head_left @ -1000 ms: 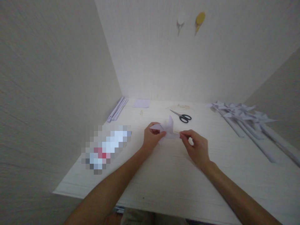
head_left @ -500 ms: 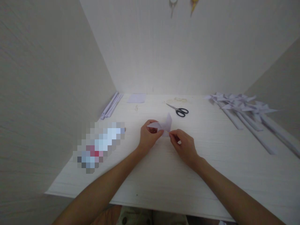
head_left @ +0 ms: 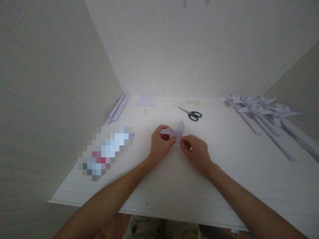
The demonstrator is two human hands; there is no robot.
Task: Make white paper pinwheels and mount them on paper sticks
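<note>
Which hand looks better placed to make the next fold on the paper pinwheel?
The right hand, I'd judge: its fingers are pinched together at the right side of the paper pinwheel, while the left hand grips the left side and so seems better suited to steadying it.

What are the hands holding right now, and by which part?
Folded paper: the left hand holds its left side; the right hand appears to pinch its near right part, close to the middle.

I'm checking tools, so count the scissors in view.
1: the black-handled scissors lie on the white table, beyond the right hand. The pixelated patch could hide another.
</note>
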